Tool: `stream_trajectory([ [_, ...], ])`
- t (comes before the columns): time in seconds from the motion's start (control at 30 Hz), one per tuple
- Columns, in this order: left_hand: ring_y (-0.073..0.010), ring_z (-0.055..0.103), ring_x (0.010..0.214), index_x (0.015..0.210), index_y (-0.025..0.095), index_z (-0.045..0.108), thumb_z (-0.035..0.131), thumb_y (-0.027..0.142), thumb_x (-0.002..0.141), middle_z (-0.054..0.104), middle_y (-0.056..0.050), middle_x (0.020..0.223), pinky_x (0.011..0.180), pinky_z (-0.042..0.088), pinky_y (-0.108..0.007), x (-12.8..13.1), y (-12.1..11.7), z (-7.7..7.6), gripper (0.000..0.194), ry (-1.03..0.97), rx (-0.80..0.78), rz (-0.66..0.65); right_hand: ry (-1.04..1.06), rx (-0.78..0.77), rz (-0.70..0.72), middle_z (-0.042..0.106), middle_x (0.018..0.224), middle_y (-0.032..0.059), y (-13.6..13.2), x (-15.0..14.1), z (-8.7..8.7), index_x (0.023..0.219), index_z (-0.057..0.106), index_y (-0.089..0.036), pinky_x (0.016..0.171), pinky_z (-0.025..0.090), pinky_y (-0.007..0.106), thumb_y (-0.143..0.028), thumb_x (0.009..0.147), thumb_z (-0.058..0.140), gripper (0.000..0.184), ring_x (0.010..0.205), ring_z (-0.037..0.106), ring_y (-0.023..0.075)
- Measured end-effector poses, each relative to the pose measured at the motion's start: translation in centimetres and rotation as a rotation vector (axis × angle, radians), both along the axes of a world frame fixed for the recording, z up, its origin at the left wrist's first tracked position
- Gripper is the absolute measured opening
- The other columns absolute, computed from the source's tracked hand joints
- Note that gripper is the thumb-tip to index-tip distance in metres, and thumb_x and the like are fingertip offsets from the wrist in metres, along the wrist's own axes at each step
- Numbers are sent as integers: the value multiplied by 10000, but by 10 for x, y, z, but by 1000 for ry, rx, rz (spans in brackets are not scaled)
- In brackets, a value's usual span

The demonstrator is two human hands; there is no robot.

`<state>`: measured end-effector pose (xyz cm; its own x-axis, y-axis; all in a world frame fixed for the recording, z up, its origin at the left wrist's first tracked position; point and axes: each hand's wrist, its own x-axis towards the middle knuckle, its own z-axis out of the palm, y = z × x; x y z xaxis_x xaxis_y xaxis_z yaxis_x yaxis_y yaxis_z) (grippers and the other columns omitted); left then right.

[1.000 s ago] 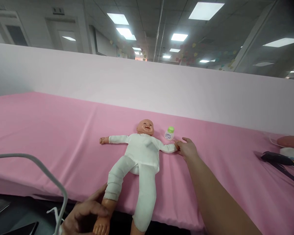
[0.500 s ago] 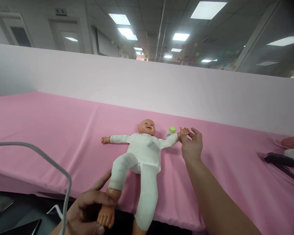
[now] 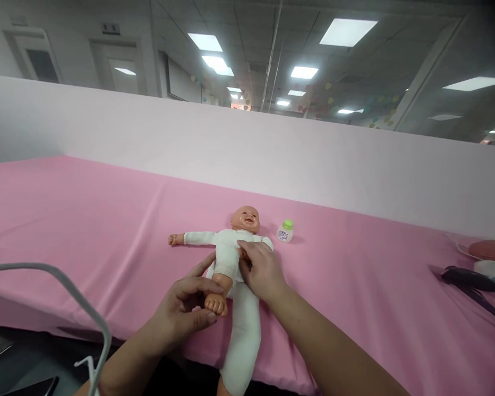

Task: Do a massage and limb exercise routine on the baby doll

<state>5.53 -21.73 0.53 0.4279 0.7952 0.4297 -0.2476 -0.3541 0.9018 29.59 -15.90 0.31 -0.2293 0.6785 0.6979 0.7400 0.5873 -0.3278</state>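
Observation:
A baby doll (image 3: 230, 240) in a white cloth body lies on its back on a pink sheet (image 3: 119, 220). My left hand (image 3: 185, 308) is closed round the doll's foot and ankle at the left, and that leg is bent up over its belly. Over the doll's chest, my right hand (image 3: 262, 269) is closed round its hand, with that arm folded across the body; my fingers partly hide it. The doll's other arm is stretched out to the left. Its other leg hangs straight down past the sheet's front edge.
A small bottle with a green cap (image 3: 285, 231) stands beside the doll's head. At the right lie a black strap-like object (image 3: 470, 278) and a pinkish round item (image 3: 493, 250). A grey cable (image 3: 74, 294) arcs in at the left. A white padded wall (image 3: 247, 148) borders the back.
My right hand has brought the doll's arm inward from its outstretched place onto the chest. My left hand has pushed the held leg up towards the belly. The bottle now shows fully.

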Motion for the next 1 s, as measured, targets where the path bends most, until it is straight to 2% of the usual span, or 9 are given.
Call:
stream_trajectory([
  [0.1, -402, 368, 1522, 1114, 270, 804, 820, 293, 849, 684, -116, 1384, 1215, 327, -577, 7, -1, 7, 267, 20, 6, -2, -18, -35, -19, 749, 1150, 116, -1, -2, -1, 1391, 596, -198, 953, 553, 493, -144, 885, 578, 509, 1075, 668, 291],
  [0.3, -412, 132, 1598, 1164, 264, 788, 779, 295, 886, 432, -85, 1650, 1160, 428, -533, -9, -30, 17, 280, 120, -26, -33, 132, -97, -39, 740, 1174, 79, -3, 8, 2, 1456, 527, -254, 981, 543, 503, -193, 880, 584, 582, 1086, 668, 280],
  [0.37, -416, 102, 1601, 1206, 298, 768, 771, 306, 891, 301, -47, 1720, 1133, 457, -531, -22, -44, 11, 314, 127, -74, -27, 257, -139, -83, 738, 1159, 64, -1, 18, 8, 1459, 512, -266, 912, 575, 448, -258, 881, 607, 586, 1027, 690, 255],
  [0.43, -436, 183, 1582, 1245, 344, 745, 774, 342, 886, 193, -11, 1754, 1126, 457, -548, -36, -57, 1, 361, 114, -118, -15, 404, -168, -184, 737, 1138, 61, 2, 35, 14, 1449, 506, -254, 828, 592, 395, -341, 857, 649, 615, 937, 707, 235],
  [0.6, -462, 388, 1495, 1283, 363, 722, 785, 469, 842, 359, -68, 1696, 1133, 434, -586, -66, -74, -39, 458, 104, -106, 17, 541, -266, -557, 709, 1225, 106, 18, 102, 21, 1485, 462, -233, 790, 561, 373, -399, 772, 688, 766, 910, 709, 251],
  [0.7, -463, 406, 1484, 1204, 343, 763, 835, 449, 784, 388, -75, 1682, 1135, 436, -560, -75, -76, -61, 439, 130, -91, 70, 531, -497, -600, 719, 1151, 98, 28, 144, 10, 1348, 596, -239, 729, 551, 338, -360, 728, 680, 637, 896, 695, 242],
  [0.77, -460, 404, 1486, 1155, 334, 785, 854, 435, 758, 419, -79, 1664, 1140, 432, -556, -79, -77, -68, 415, 160, -73, 87, 538, -697, -558, 728, 977, 78, 31, 164, 1, 1167, 678, -219, 612, 522, 312, -321, 691, 687, 487, 725, 661, 206],
  [0.87, -466, 440, 1461, 1092, 319, 816, 887, 406, 718, 457, -85, 1639, 1149, 419, -574, -82, -79, -69, 390, 231, -60, 117, 523, -858, -528, 642, 657, 33, 31, 180, -9, 793, 674, -199, 498, 454, 300, -331, 680, 705, 176, 527, 543, 166],
  [1.0, -450, 496, 1422, 1050, 295, 835, 920, 385, 683, 540, -98, 1574, 1162, 408, -557, -81, -80, -57, 387, 250, -59, 167, 478, -923, -570, 569, 541, 16, 26, 189, -10, 640, 591, -216, 494, 438, 302, -414, 729, 696, 241, 489, 505, 160],
])
